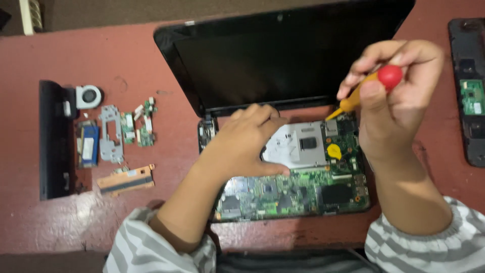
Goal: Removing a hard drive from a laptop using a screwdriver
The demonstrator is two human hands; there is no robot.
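Far left on the red tabletop (pixel 126 55) lay a black battery bar (pixel 52 141), a small fan (pixel 89 96) and loose brackets (pixel 110 134). The left hand (pixel 242 144) rested fingers spread, pressing the opened laptop's green motherboard (pixel 293 189) below the black screen (pixel 283 50). The right hand (pixel 391 96) pinched a yellow, red-capped screwdriver (pixel 366 86), tip at the board's top edge.

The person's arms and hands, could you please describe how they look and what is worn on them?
Both hands, left hand and right hand, are bare, without gloves or visible jewellery. Each arm wears a loose sleeve with grey and white stripes, pushed up the forearm.
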